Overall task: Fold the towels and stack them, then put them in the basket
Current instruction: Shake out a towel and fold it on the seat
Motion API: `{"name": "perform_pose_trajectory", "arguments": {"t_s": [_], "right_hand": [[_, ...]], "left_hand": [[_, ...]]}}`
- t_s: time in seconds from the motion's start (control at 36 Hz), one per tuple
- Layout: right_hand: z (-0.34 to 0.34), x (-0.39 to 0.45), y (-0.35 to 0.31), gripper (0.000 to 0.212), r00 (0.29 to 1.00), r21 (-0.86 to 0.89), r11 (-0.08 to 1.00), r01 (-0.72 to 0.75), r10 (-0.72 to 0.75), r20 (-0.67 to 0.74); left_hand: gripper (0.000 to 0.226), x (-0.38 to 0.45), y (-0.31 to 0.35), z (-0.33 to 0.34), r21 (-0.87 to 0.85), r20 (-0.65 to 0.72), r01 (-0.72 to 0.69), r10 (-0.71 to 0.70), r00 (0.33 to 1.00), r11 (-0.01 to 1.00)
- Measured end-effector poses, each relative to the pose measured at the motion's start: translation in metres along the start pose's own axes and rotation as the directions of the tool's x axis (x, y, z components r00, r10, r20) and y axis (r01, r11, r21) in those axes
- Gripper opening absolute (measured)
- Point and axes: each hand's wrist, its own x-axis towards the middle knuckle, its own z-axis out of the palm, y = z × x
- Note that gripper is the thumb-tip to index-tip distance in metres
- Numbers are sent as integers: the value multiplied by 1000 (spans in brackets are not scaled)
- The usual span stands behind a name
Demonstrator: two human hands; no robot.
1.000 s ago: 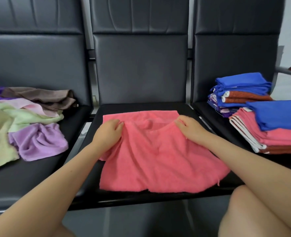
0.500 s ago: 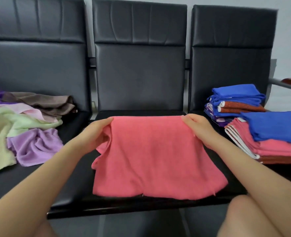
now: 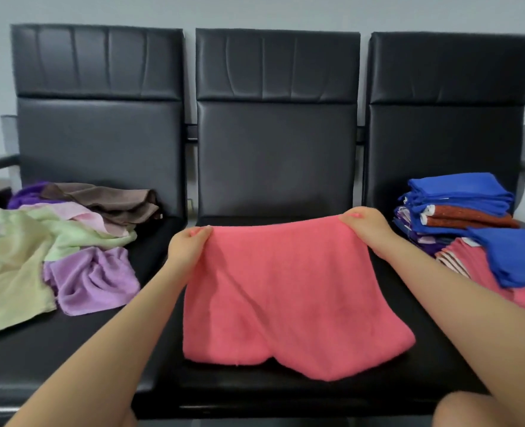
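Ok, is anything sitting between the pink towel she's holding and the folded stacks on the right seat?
Nothing visible. Both hands, left and right, grip the pink towel over the middle seat; only bare black cushion separates it from the folded stacks.

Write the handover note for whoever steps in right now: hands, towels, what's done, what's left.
Left hand pinches the top left corner of the coral towel; right hand pinches the top right corner. The towel's upper edge is lifted, its lower part lies on the middle seat.
Done: folded stacks sit on the right seat, blue towels on top.
Left: fold this coral towel and add it to a stack; fold the loose towels heaped on the left seat (green, lilac, pink, brown, purple); then put the stacks in the basket, which is not in view.
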Motion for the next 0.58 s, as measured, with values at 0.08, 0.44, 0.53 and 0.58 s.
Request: {"name": "perform_pose_trajectory", "arguments": {"t_s": [0.08,0.44,0.53,0.58], "right_hand": [[18,6,19,19,999,-130,991,-12,8,-39],[46,24,72,17,994,-485,871,72,-23,107],[49,23,76,13,989,-565,812,143,-94,115],[51,23,79,9,977,-574,791,212,-161,140]], "left_hand": [[25,11,-13,9,339,34,-128,123,992,932],[26,32,-53,7,743,226,-352,281,933,570],[21,32,-56,4,779,183,-324,299,936,538],[19,34,-58,3,785,158,-289,274,949,548]]}}
